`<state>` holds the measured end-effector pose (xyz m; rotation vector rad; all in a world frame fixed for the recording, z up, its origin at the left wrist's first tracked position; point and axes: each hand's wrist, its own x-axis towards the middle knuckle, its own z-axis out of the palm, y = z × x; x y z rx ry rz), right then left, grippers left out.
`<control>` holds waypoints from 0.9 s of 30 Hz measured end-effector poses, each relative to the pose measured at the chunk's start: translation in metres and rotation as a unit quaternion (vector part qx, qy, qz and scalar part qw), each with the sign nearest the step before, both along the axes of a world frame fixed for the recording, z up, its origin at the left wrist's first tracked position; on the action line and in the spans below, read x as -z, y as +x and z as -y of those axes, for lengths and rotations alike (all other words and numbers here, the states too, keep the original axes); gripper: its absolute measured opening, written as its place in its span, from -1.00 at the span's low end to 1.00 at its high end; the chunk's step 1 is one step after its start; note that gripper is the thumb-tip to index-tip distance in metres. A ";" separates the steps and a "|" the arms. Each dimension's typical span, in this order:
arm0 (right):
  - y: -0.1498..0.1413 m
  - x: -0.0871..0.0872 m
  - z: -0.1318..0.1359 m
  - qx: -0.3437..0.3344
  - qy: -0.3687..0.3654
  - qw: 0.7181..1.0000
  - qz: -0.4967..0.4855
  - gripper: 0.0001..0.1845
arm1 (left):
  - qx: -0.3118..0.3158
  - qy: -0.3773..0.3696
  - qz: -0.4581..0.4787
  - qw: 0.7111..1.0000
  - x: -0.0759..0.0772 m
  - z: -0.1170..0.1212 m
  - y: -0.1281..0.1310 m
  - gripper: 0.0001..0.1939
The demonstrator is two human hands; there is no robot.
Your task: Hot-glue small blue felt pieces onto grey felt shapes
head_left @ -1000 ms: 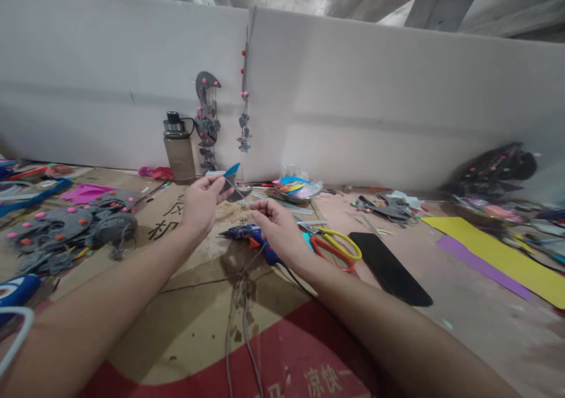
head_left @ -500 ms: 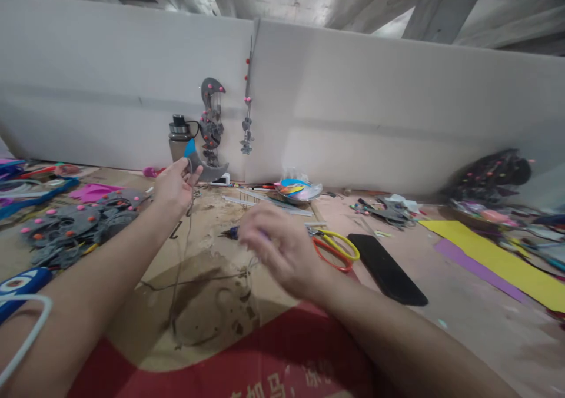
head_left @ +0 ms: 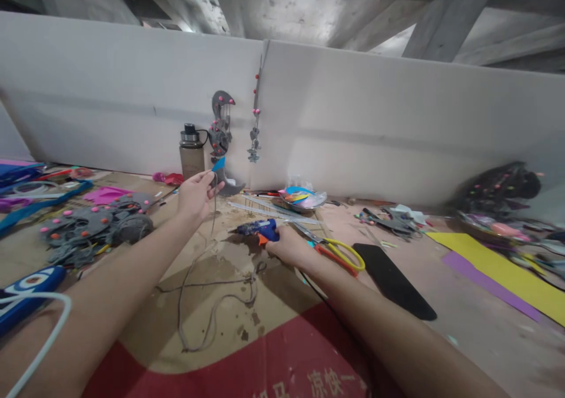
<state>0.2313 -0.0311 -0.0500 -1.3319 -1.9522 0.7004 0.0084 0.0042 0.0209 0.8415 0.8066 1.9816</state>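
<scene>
My left hand (head_left: 194, 196) pinches a grey felt crescent (head_left: 233, 188) with a blue tip (head_left: 219, 164), raised above the cardboard (head_left: 145, 351). A thin grey cord (head_left: 180, 307) trails from these fingers and lies in loose loops on the cardboard. My right hand (head_left: 289, 246) is closed around the handle of a blue glue gun (head_left: 260, 227) with an orange trigger. Its nozzle points left, and the gun appears to rest low over the work surface. Scissors (head_left: 351, 255) with yellow and orange handles lie just right of that hand, partly hidden by the forearm.
A black phone (head_left: 392, 280) lies right of the scissors. Behind the glue gun are rulers (head_left: 273, 211) and a dish (head_left: 315, 201). A bottle (head_left: 192, 159) stands by the white partition (head_left: 375, 92). Grey felt ornaments (head_left: 88, 224) lie left; yellow sheet (head_left: 498, 268) lies right.
My right hand let go of the cord and took hold of the glue gun. My left hand swung left with the crescent, then back somewhat right. The cord dropped into loops.
</scene>
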 end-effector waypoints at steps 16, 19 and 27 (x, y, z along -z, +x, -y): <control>-0.018 -0.007 0.023 0.018 0.078 0.980 -0.180 -0.80 | 0.070 -0.090 -0.034 0.993 0.054 0.017 0.044 -0.88; -0.016 -0.008 0.025 0.035 0.103 0.986 -0.128 -0.74 | 0.072 -0.090 -0.039 0.993 0.056 0.018 0.049 -0.85; -0.022 -0.002 0.021 0.031 0.147 0.981 -0.119 -0.69 | 0.077 -0.090 -0.060 0.991 0.064 0.013 0.047 -0.84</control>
